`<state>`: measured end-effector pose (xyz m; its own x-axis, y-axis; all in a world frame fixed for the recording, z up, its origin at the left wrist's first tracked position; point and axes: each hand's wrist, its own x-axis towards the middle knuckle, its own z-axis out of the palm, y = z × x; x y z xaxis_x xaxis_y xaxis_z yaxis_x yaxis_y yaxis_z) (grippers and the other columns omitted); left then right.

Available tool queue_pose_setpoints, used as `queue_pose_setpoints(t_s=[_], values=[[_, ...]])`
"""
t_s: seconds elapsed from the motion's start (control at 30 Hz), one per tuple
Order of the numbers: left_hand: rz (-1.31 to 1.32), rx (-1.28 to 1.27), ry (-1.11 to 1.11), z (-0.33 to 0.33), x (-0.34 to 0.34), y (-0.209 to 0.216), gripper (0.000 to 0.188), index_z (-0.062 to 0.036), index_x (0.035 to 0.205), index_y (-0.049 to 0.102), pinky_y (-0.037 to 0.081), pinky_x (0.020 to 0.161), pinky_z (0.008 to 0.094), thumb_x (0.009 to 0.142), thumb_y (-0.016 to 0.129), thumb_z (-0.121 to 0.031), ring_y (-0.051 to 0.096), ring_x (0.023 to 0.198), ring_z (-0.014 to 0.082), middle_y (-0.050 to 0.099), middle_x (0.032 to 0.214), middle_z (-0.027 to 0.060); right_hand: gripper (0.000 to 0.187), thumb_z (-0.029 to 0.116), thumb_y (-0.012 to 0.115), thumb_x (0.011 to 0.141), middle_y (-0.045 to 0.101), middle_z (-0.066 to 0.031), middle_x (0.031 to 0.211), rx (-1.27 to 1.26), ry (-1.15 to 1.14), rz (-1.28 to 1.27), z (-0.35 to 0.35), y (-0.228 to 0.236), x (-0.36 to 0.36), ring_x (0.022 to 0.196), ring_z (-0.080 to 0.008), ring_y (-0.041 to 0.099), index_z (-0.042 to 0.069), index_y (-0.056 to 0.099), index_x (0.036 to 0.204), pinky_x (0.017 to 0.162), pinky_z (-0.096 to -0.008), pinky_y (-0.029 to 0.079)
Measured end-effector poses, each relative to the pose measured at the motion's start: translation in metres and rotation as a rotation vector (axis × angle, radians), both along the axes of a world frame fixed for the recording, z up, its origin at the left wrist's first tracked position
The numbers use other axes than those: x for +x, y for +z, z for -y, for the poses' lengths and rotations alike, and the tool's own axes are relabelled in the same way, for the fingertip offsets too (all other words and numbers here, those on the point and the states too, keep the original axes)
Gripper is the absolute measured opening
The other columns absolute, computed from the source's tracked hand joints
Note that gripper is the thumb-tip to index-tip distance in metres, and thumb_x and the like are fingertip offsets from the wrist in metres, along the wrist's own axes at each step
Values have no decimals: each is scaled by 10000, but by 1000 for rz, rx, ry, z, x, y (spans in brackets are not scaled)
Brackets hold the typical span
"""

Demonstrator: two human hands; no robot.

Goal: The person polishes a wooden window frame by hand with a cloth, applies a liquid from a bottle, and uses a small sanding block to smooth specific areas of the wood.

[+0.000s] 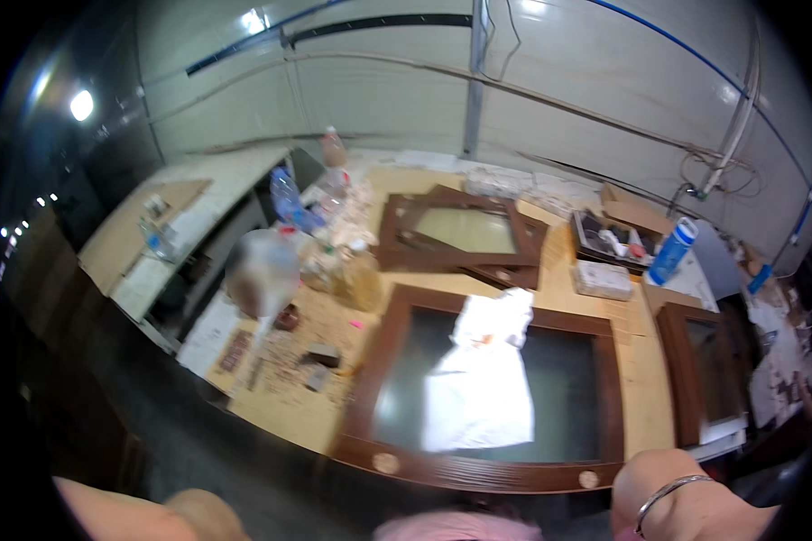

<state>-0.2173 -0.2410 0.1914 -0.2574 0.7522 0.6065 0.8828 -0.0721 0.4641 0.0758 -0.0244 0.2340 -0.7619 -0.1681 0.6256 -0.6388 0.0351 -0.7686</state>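
At five o'clock on the tabletop (293,418), a brown-framed glass panel (561,389) lies flat, a white sheet (480,392) covering only its middle; stacked frames (404,263) beyond carry none. Left hand (203,514) at seven, right hand (642,476) past four: whether either grip is clenched or released, I cannot tell.

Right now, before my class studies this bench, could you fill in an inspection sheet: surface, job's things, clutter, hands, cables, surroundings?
Surface: tan tabletop, debris scattered toward the left.
Job's things: brown-framed glass panel; white sheet on it, paper or cloth unclear.
Clutter: blue bottle at right; stacked brown frames behind.
Hands: left hand and right hand at the lower edge; fingers not visible.
Cables: dark cable hanging on the wall.
Surroundings: pale wall; side table at left.
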Motion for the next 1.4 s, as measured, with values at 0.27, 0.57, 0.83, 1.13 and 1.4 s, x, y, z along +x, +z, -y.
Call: queue_pose_setpoints(t_s=[0.27,0.57,0.83,1.13,1.4], values=[[119,278,-83,-14,46,-17,665,115,1411,380,488,989,413,955,659,-280,665,1040,299,667,1107,222,119,91,647,921,744,-130,1003,-97,25,21,-9,-11,39,852,-253,736,20,732,963,827,-388,587],[1476,243,-296,-16,77,-125,770,127,1496,244,407,1098,426,968,656,-253,541,1278,350,512,1362,292,363,30,695,867,675,-105,834,180,-500,371,19,-127,-48,702,-196,672,-7,643,1224,641,-317,541],[1646,227,-214,-18,92,-152,865,41,1543,190,318,1179,445,916,703,-262,385,1411,352,379,1499,263,526,63,780,778,671,-122,904,208,-509,373,70,-207,-107,737,-260,672,67,608,1275,653,-349,543],[1708,249,-217,7,88,-169,839,49,1505,270,414,1109,396,803,727,-1,431,1378,307,437,1451,238,132,14,708,813,648,-152,832,114,-439,303,85,-223,-113,729,-330,652,17,685,942,642,-387,518],[1382,-165,512,139,13,-208,444,81,1255,600,565,819,299,839,725,-9,671,859,151,693,1107,182,63,55,697,814,641,-147,806,267,-375,339,85,-245,-99,725,-337,650,14,673,855,642,-415,521]])
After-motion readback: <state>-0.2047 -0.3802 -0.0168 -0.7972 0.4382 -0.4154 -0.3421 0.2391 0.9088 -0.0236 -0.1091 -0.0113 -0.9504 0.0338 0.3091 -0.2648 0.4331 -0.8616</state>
